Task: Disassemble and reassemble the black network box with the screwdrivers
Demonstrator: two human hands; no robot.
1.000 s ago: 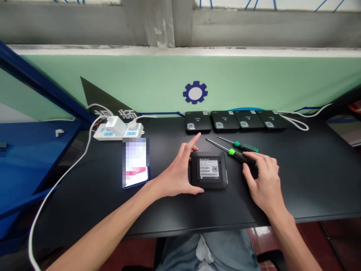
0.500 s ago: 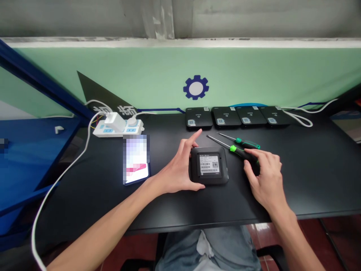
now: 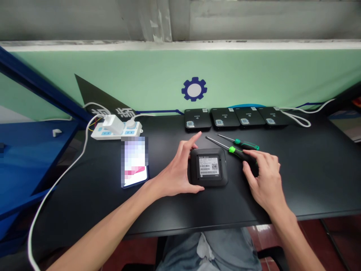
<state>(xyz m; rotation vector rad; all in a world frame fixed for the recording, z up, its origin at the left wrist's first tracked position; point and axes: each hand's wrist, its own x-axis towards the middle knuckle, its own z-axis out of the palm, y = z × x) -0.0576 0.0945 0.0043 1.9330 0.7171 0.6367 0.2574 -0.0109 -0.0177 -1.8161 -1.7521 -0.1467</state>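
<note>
A square black set-top box (image 3: 209, 167) lies on the dark desk with its white barcode label facing up. My left hand (image 3: 176, 169) holds it from the left, thumb at the near edge and fingers at the far edge, index finger raised. To the right, my right hand (image 3: 263, 169) is over the handle of a screwdriver (image 3: 238, 153) with a bright green collar. Its thumb and index finger are at the handle, whose end the hand hides. Just beyond lies a thinner screwdriver (image 3: 246, 144) with a black and green handle, untouched.
Several similar black boxes (image 3: 197, 119) stand in a row along the back wall, with a white cable (image 3: 303, 120) at their right. On the left are a white power strip (image 3: 117, 131) with plugs and a lit phone (image 3: 135, 177). The desk's front edge (image 3: 214, 227) is close to my lap.
The whole view has shifted very slightly. Both hands, the box and the screwdrivers keep practically the same places relative to each other.
</note>
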